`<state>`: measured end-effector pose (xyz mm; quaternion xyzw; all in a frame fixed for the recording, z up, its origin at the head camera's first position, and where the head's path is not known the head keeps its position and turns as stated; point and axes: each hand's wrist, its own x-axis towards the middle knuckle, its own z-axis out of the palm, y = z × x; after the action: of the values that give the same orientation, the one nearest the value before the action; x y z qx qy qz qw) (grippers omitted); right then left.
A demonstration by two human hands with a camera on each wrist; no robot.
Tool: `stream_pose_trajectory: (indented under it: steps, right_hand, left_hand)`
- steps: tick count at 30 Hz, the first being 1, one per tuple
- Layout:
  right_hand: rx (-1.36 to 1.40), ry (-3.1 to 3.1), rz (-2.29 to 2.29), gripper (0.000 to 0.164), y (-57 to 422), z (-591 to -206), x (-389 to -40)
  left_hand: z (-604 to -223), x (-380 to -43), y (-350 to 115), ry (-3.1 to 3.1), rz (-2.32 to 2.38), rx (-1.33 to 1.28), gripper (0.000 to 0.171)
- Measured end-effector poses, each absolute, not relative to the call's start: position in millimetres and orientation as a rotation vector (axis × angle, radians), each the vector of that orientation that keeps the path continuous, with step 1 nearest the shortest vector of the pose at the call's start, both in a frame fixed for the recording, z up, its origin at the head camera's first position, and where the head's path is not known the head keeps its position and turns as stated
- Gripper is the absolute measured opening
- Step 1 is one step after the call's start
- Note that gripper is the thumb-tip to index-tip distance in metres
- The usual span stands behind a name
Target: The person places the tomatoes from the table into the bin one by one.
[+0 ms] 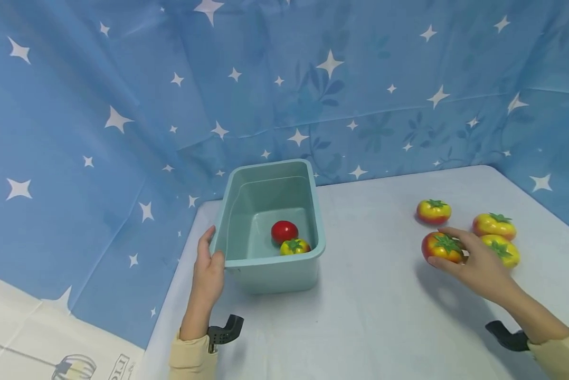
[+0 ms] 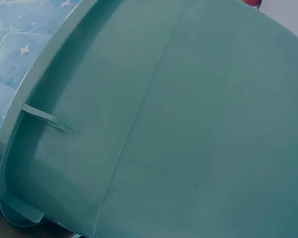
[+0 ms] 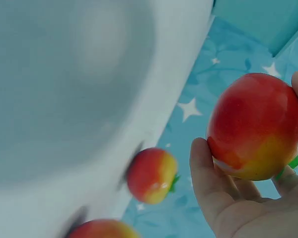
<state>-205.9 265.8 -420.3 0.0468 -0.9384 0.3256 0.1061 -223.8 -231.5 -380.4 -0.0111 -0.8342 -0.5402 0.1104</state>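
Note:
My left hand grips the near left corner of a pale teal plastic bin, its thumb lying at the rim. In the left wrist view the bin's outer wall fills most of the picture. A red fruit and a yellow-red tomato with green leaves lie inside. To the right, my right hand holds a glossy red and yellow tomato between thumb and fingers, above the white table. The right wrist view shows this tomato's smooth red underside.
Beyond the right hand sits a tomato. Two more, a yellow-red one and a yellower one, lie close together right of the hand. A blue star-patterned curtain hangs along the white table's back edge.

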Motion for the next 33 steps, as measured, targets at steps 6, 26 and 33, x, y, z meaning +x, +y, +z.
stream_pose_trajectory:
  steps: [6, 26, 33]
  right_hand:
    - [0.167, -2.752, 0.988, 0.078, 245.8, -406.0, -216.2]
    - [0.446, -2.602, 1.157, 0.065, 154.3, -358.6, -255.0]
    - [0.549, -2.593, 1.183, 0.067, 135.8, -335.8, -269.4]
  left_hand:
    - [-380.7, -224.3, -232.9, -2.454, -1.585, -0.041, 0.058]
    - [-382.0, -223.6, -235.6, -2.476, -1.510, -0.018, 0.055]
    - [-379.9, -225.6, -233.2, -2.469, -1.533, -0.007, 0.055]
